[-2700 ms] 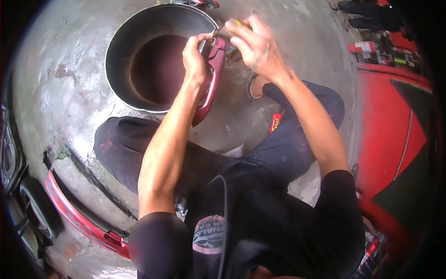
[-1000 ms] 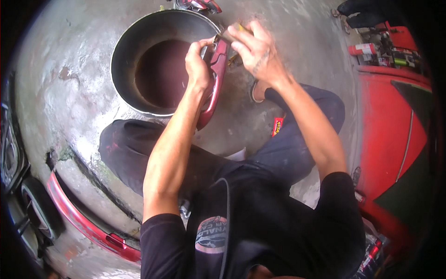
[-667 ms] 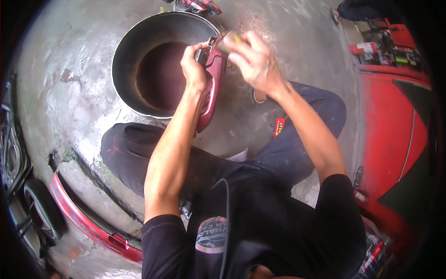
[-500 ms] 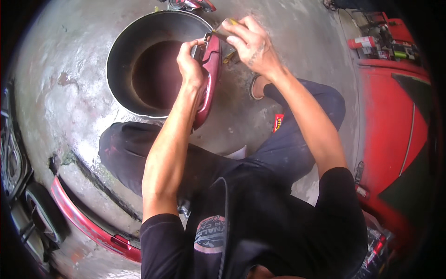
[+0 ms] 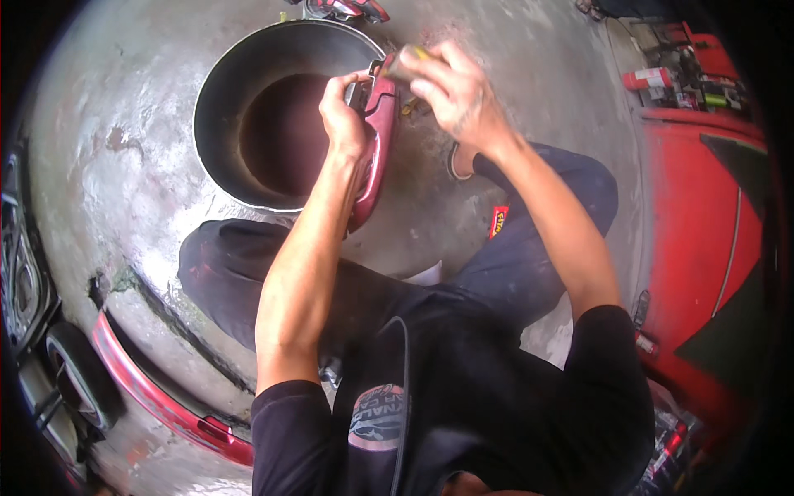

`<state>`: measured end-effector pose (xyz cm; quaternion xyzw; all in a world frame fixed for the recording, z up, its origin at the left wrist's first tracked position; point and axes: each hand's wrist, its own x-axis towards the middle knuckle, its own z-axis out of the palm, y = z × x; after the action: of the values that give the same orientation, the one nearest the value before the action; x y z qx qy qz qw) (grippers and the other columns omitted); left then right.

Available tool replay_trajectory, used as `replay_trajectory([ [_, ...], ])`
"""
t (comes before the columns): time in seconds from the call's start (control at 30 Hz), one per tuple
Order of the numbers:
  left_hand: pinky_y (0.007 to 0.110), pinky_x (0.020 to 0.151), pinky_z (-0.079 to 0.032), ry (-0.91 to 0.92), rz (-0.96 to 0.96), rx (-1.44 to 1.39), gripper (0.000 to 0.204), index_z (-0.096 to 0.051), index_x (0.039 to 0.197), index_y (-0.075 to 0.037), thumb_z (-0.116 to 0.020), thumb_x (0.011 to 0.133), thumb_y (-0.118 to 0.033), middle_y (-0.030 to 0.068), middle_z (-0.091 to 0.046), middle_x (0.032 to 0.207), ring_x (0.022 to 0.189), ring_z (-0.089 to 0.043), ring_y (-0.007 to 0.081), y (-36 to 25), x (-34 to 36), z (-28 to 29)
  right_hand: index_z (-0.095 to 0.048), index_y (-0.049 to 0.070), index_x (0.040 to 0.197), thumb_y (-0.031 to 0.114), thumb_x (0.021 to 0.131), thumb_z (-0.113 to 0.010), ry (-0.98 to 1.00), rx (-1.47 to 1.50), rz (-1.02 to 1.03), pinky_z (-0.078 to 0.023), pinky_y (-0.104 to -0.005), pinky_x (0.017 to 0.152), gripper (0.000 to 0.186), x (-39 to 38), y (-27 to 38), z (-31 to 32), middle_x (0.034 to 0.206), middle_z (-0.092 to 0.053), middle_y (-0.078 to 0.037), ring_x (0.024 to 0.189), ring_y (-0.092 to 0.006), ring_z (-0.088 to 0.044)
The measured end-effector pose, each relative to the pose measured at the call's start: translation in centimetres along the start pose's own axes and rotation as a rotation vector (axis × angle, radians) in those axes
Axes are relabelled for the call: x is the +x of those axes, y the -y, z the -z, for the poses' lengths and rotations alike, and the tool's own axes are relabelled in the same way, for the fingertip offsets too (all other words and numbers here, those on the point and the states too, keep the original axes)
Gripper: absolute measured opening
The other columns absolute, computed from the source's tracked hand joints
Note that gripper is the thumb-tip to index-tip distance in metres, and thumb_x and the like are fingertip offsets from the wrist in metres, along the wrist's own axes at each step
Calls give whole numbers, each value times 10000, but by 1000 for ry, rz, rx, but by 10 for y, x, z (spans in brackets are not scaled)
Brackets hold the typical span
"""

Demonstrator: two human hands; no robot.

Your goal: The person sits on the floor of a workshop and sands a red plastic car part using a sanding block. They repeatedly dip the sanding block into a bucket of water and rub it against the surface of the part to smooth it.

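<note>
My left hand (image 5: pixel 341 118) is closed around the upper part of a long, curved, glossy red vehicle panel (image 5: pixel 380 140) with black fittings near its top. The panel runs down beside my left forearm, over the right rim of a wide black basin (image 5: pixel 217 178). In my right hand (image 5: pixel 465 97) is a small, flat greyish-brown piece with a yellow patch (image 5: pixel 404 63), pinched between thumb and fingers. Its kind is blurred by motion. It is at the panel's top end, touching or very close. Dark, reddish-brown liquid (image 5: pixel 285 136) lies in the basin.
Another red part (image 5: pixel 351 10) lies beyond the basin. A long red strip (image 5: pixel 157 393) and a wheel (image 5: pixel 78 372) are at lower left. To the right stands a large red panel (image 5: pixel 686 198), near bottles and cans (image 5: pixel 649 78). A small red packet (image 5: pixel 498 221) rests by my right leg.
My right hand has shifted slightly down and right with the small piece along the panel's top end. My left hand keeps its hold; the whole view has shifted a little.
</note>
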<state>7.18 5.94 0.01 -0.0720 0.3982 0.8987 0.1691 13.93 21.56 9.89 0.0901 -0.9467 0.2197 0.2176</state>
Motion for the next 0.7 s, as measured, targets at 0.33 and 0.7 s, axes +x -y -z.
replay_trajectory([
  [0.33, 365, 1000, -524, 30, 66, -65, 350, -726, 1073, 42, -510, 1013, -228, 146, -761, 1072, 1020, -694, 247, -8, -6, -6, -761, 68, 1238, 155, 939, -724, -40, 29, -105, -554, -452, 823, 313, 11, -7, -4, 1029, -631, -188, 919, -381, -668],
  [0.7, 357, 1026, -507, 51, 45, -29, 326, -714, 1060, 27, -487, 1043, -206, 137, -761, 1085, 1052, -694, 235, -11, -7, -6, -774, 91, 1218, 175, 904, -776, -65, -54, 11, -557, -464, 858, 325, -1, 15, -2, 1034, -646, -170, 958, -377, -671],
])
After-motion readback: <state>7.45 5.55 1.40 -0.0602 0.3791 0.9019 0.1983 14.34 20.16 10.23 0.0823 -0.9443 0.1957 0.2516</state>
